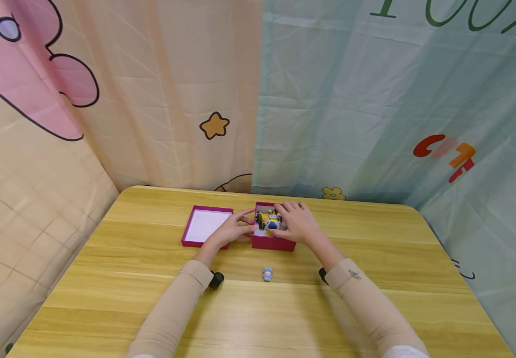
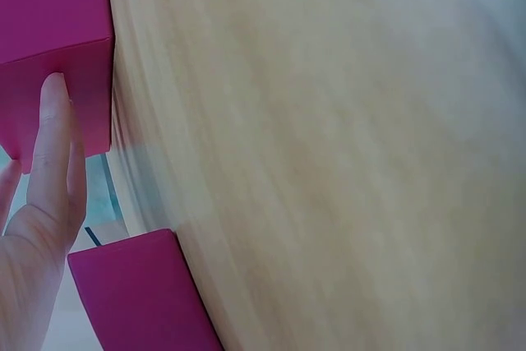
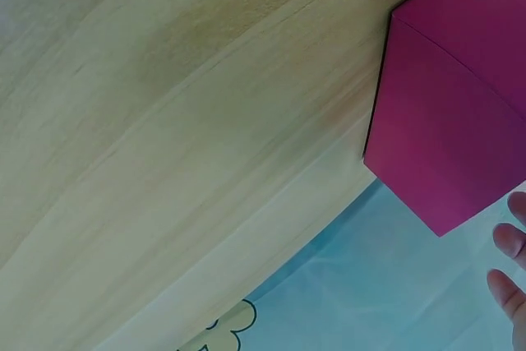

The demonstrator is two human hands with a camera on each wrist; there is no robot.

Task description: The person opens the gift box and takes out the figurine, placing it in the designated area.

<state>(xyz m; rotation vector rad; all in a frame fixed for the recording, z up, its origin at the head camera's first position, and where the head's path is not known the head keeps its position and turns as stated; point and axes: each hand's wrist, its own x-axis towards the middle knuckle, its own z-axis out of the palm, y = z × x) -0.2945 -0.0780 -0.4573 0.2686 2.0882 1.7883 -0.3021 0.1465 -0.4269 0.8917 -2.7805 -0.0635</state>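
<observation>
Facing wrinkled printed cloth (image 1: 168, 114) beyond the far edge, peach on the left with an orange star (image 1: 215, 125) and pale blue-green on the right with coloured letters (image 1: 446, 154), while looking down on a wood-grain table (image 1: 365, 308). Working at a deep magenta box (image 1: 273, 243) at the far middle, and looking in on toy figures (image 1: 272, 220) with yellow, blue and white parts. Touching the left wall of that box with the left hand (image 1: 235, 227), holding thumb and fingers apart and, in the left wrist view, laying a straight fingertip (image 2: 54, 92) against the magenta side. Reaching over the right side of the box with the right hand (image 1: 298, 221), spreading fingers and thumb about the toy figures, but not being able to tell whether pinching any; seeing only fingertips (image 3: 509, 240) in the right wrist view. Finding a shallow magenta tray (image 1: 206, 226), white inside, just left of the box, and a small blue figurine (image 1: 268, 274) on the near side, between the forearms. Wearing beige sleeves (image 1: 175, 308) and, at each wrist, a black device (image 1: 216, 280).
</observation>
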